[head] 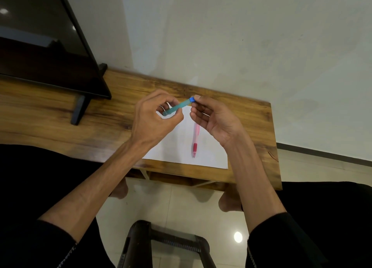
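Observation:
Above a white sheet of paper [177, 147] on the wooden table [112, 110], both my hands hold a translucent blue pen [179, 106]. My left hand [153, 120] grips its barrel with curled fingers. My right hand [213, 118] pinches the darker blue end cap [192, 99] at the pen's far end. A pink pen [195, 141] lies on the paper below my hands, its tip toward me.
A black flat screen [46, 40] on black feet stands on the table's left part. A pale wall rises behind the table. Below the table edge are my knees, a tiled floor and a dark stool frame [161, 245].

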